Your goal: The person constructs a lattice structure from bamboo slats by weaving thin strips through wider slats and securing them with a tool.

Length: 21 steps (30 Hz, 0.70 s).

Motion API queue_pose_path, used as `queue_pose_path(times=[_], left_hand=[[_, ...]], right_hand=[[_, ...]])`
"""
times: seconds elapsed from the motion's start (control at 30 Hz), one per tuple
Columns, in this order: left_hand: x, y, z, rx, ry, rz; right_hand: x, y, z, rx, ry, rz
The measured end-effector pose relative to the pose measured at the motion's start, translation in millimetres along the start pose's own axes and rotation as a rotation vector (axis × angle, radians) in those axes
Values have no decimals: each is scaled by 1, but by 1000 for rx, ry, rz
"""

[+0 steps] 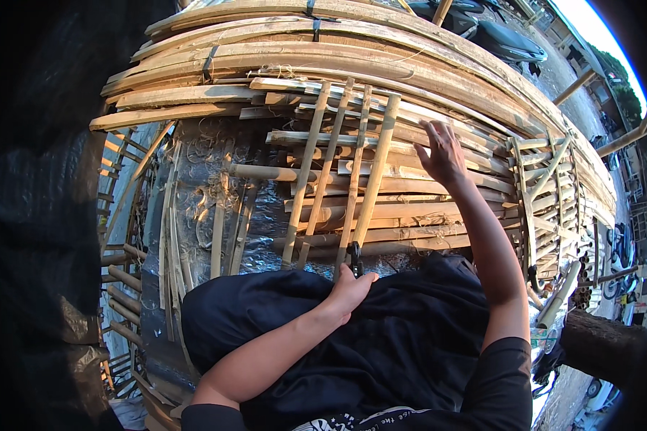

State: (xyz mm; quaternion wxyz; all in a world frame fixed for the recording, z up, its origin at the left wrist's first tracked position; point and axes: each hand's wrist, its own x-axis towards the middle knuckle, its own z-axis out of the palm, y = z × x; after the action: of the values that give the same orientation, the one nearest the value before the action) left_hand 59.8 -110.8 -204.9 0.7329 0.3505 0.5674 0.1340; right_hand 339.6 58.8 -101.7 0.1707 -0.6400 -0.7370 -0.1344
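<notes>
My left hand (347,294) is low in the middle, over my lap, with its fingers closed round a small black tool (354,253). Its exact kind is hard to make out. The tool's upper end is at the lower end of a round bamboo stick (378,169). To the left of that, several thinner sticks (328,161) lean side by side across a layer of split bamboo strips (410,210). My right hand (444,154) is stretched out over the far strips, right of the sticks. Its fingers are apart and nothing shows in them; whether it touches a strip, I cannot tell.
Long bundles of bamboo slats (287,57), tied with black bands, curve along the far side. A bamboo lattice frame (546,187) stands at the right. Shavings (201,190) litter a silvery sheet at the left. Beyond are a tree trunk (600,348) and a parked motorbike (507,43).
</notes>
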Motion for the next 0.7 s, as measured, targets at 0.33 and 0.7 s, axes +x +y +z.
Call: queue_pose_path(times=[0.33, 0.7], left_hand=[[-10, 13, 2, 87, 17, -10], [-27, 26, -5, 56, -31, -33]], right_hand=[[-183, -73, -113, 409, -1256, 51], [-171, -41, -131, 500, -593, 470]])
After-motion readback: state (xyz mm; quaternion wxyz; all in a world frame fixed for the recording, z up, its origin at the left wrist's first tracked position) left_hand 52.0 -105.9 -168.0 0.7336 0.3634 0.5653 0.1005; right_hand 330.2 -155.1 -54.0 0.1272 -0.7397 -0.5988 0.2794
